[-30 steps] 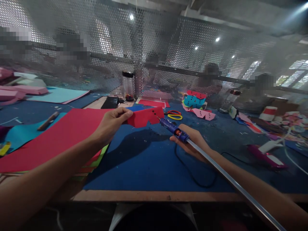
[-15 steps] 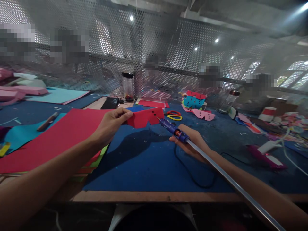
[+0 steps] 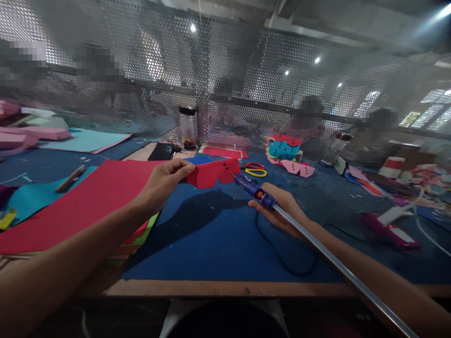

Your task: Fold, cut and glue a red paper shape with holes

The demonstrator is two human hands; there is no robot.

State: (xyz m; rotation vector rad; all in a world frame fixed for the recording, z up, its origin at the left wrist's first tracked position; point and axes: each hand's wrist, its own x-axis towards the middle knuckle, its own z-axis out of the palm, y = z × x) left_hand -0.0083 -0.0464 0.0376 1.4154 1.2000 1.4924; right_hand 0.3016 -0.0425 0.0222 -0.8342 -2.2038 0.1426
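Between thumb and fingers, my left hand (image 3: 171,176) pinches the left end of a red paper cutout (image 3: 207,174), a mask-like strip with a notch in its lower edge and a few black dots near its right end. My right hand (image 3: 282,206) is wrapped round a blue hot glue gun (image 3: 252,188). A long clear glue stick (image 3: 338,263) sticks out of the gun's back. The nozzle is at the cutout's right end; whether it touches cannot be told. Beneath my left forearm lie large red paper sheets (image 3: 105,192) on a stack of other colours.
Scissors (image 3: 256,172) with red and yellow handles lie behind the cutout. Finished-looking dotted cutouts in blue (image 3: 283,149) and pink (image 3: 298,167) lie farther back. A magenta tool (image 3: 389,231) with a white cable is at right. Glass bottles (image 3: 187,127) stand before a perforated metal screen (image 3: 246,70).
Almost nothing differs. Both hands, the cutout and the glue gun keep nearly the same positions, with only a very slight shift of the cutout and the view.
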